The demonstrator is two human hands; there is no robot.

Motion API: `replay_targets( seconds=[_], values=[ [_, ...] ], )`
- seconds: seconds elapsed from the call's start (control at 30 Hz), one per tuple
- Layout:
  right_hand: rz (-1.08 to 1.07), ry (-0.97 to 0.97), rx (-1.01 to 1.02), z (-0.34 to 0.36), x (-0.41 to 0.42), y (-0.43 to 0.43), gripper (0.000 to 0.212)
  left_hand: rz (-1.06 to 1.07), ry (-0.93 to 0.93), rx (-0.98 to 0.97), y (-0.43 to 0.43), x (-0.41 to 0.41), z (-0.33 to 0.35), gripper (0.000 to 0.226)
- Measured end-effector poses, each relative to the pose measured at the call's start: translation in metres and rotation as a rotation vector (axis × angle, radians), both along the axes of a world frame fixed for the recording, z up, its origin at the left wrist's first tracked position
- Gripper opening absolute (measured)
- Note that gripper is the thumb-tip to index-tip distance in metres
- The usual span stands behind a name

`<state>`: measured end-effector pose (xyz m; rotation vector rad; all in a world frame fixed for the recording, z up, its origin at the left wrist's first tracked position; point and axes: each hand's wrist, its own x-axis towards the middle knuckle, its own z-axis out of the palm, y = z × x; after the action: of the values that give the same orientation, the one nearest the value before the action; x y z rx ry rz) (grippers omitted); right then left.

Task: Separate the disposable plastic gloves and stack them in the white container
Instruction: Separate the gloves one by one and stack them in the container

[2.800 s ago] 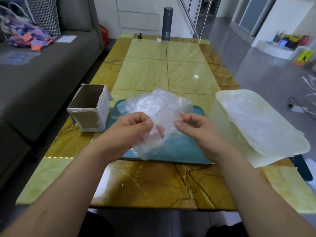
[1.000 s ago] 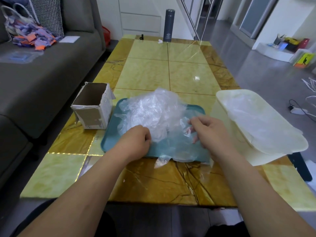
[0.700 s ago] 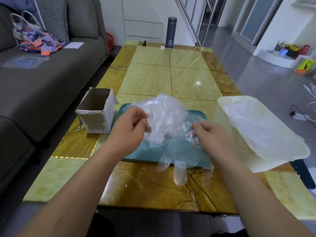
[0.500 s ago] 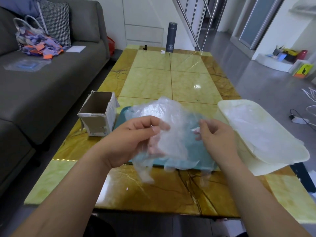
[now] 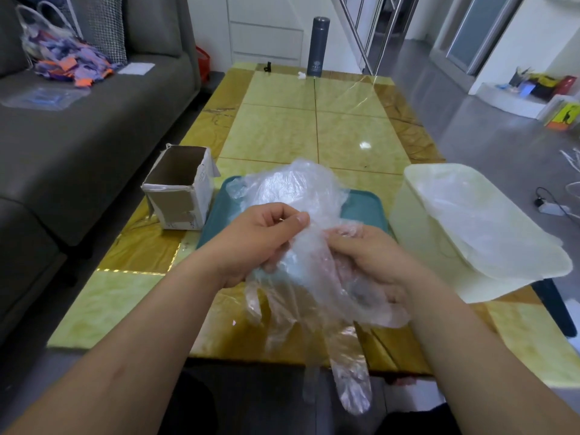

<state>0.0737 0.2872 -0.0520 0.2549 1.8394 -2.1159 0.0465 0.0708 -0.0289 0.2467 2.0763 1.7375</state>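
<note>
I hold a clump of clear plastic gloves [image 5: 314, 296] in the air above the table's near edge. My left hand [image 5: 260, 240] pinches the film between thumb and fingers. My right hand [image 5: 367, 259] grips it from the right, partly veiled by plastic. Glove fingers hang down past the table edge. More crumpled gloves [image 5: 292, 186] lie piled on the teal tray [image 5: 364, 205] behind my hands. The white container [image 5: 408, 221] stands at the right with flat gloves [image 5: 477, 221] laid in it.
An open cardboard box [image 5: 179, 189] stands left of the tray. A grey flask [image 5: 316, 47] is at the far end of the yellow marble table [image 5: 282, 127]. A grey sofa [image 5: 78, 127] runs along the left; floor and cables lie to the right.
Both hands lifted gloves off the tray pile and drew them toward me. The hands have come closer together, and glove fingers now dangle below the table edge.
</note>
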Motion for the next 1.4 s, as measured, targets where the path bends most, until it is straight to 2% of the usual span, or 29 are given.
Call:
replay_targets(
  seconds=[0.07, 0.13, 0.23, 0.33, 0.47, 0.5, 0.6, 0.63, 0.73, 0.8, 0.87, 0.97, 1.0, 1.1, 1.2, 1.27, 1.4],
  values=[
    [-0.035, -0.052, -0.107, 0.001, 0.001, 0.000, 0.018, 0.012, -0.013, 0.009, -0.001, -0.001, 0.000, 0.038],
    [-0.038, -0.075, -0.163, -0.001, 0.002, 0.000, 0.025, -0.006, -0.004, -0.008, -0.003, -0.001, -0.001, 0.034],
    [-0.082, -0.069, -0.072, -0.005, 0.000, 0.001, 0.033, -0.043, 0.017, -0.022, -0.004, -0.003, -0.003, 0.014],
    [-0.091, -0.098, 0.012, -0.002, -0.002, -0.001, 0.036, -0.155, -0.019, 0.044, -0.007, -0.002, -0.002, 0.007],
    [-0.053, -0.212, -0.016, -0.006, -0.002, -0.004, 0.077, -0.419, -0.104, 0.151, -0.006, 0.005, 0.005, 0.014],
    [-0.040, -0.225, -0.004, -0.005, -0.003, -0.006, 0.084, -0.439, -0.099, 0.122, -0.005, 0.005, 0.005, 0.018],
    [0.009, -0.253, 0.015, -0.005, -0.003, -0.006, 0.066, -0.422, -0.043, -0.044, -0.003, -0.001, -0.003, 0.029],
    [0.050, -0.264, -0.022, -0.006, -0.003, -0.004, 0.068, -0.400, -0.030, -0.086, -0.002, -0.001, -0.004, 0.028],
    [0.204, -0.291, -0.165, -0.002, -0.003, -0.002, 0.095, -0.330, 0.017, -0.150, 0.001, -0.001, -0.007, 0.025],
    [0.268, -0.273, -0.195, 0.002, -0.002, 0.000, 0.104, -0.287, 0.052, -0.150, 0.002, -0.002, -0.007, 0.022],
    [0.306, -0.213, -0.179, 0.003, 0.001, 0.001, 0.091, -0.244, 0.084, -0.155, 0.001, -0.003, -0.008, 0.020],
    [0.257, -0.048, -0.029, 0.000, 0.005, 0.000, 0.037, -0.209, 0.134, -0.152, 0.004, -0.002, -0.009, 0.021],
    [0.211, -0.025, 0.002, -0.002, 0.004, 0.000, 0.026, -0.190, 0.141, -0.144, 0.004, -0.002, -0.009, 0.024],
    [0.113, -0.028, 0.000, -0.005, 0.003, 0.002, 0.029, -0.107, 0.150, -0.147, -0.003, -0.008, -0.007, 0.032],
    [0.066, -0.044, -0.027, -0.002, 0.003, 0.005, 0.024, 0.015, 0.162, -0.183, -0.015, -0.016, -0.011, 0.027],
    [0.055, -0.049, -0.009, 0.000, 0.003, 0.008, 0.021, 0.114, 0.129, -0.160, -0.020, -0.019, -0.015, 0.024],
    [0.063, -0.024, -0.019, 0.002, 0.002, 0.010, 0.032, 0.230, 0.059, -0.063, -0.022, -0.022, -0.019, 0.025]
  ],
)
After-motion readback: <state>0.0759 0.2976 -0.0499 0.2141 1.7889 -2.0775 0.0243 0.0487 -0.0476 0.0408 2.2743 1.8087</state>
